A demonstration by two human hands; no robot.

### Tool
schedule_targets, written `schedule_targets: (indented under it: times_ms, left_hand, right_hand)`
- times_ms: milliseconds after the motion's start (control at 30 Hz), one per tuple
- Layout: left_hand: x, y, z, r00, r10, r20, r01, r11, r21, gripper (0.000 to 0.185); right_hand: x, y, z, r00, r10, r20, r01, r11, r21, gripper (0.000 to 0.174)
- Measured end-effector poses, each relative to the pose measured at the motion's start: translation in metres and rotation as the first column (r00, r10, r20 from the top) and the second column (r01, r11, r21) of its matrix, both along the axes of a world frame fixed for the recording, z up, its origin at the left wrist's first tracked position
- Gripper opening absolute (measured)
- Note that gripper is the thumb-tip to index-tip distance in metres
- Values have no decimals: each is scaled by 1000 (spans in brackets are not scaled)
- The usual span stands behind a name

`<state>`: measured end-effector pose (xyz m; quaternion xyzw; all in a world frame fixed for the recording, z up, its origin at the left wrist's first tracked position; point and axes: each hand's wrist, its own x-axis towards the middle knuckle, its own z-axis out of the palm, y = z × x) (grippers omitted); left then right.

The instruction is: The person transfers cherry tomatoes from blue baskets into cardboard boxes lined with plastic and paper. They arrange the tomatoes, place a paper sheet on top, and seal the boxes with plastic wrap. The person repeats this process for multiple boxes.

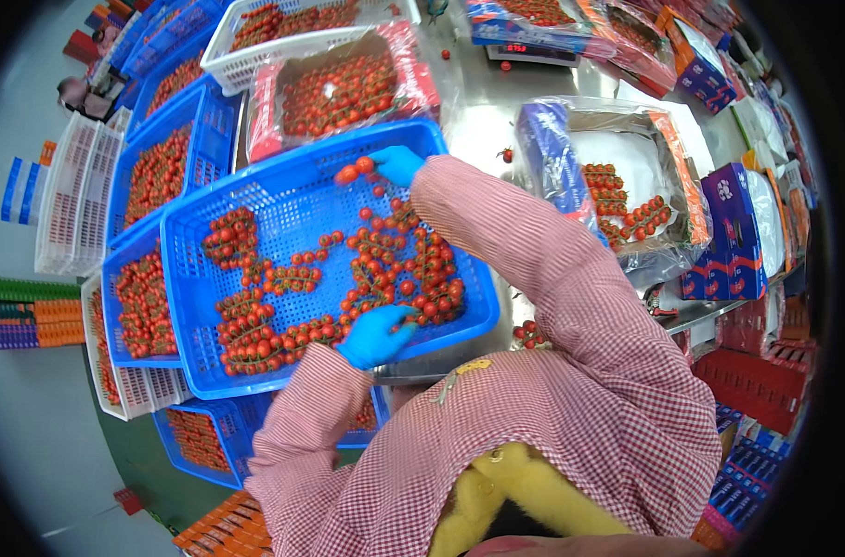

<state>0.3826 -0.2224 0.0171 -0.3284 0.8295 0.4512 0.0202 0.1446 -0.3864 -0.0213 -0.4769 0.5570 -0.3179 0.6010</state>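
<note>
A blue perforated plastic crate (276, 181) lies before me, tilted in view, with trusses of red cherry tomatoes (374, 268) in its right part and more tomato trusses (245, 331) at its left. My right hand (398, 166), in a blue glove, is over the crate's far right corner. It holds a few cherry tomatoes (355, 170), slightly blurred. At the near wall my left hand (377, 338), also blue-gloved, lies against the tomatoes with its thumb and fingers apart. Whether it grips a stem there cannot be made out.
Right of the crate, an open carton (635, 150) lined with clear film holds some trusses. Red-handled pruning shears (659, 304) lie by the metal table's edge. A filled red carton (339, 90) and a white crate (220, 52) stand behind. A scale (534, 54) sits under another carton.
</note>
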Motion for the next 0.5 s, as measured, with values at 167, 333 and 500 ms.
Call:
schedule_targets:
  times_ms: [167, 333, 500]
  left_hand:
    - [61, -74, -21, 962, -29, 272, 120, 938, -326, 26]
    - [6, -135, -80, 953, -227, 203, 304, 724, -619, 17]
    - [-41, -143, -132, 882, -224, 415, 464, 575, -674, 14]
  right_hand:
    - [7, -40, -79, 712, -218, -668, -388, 671, -632, 25]
    - [-8, 4, -84, 756, -374, -538, 192, 912, -363, 18]
    - [9, 50, -110, 591, -25, -806, 241, 959, 147, 24]
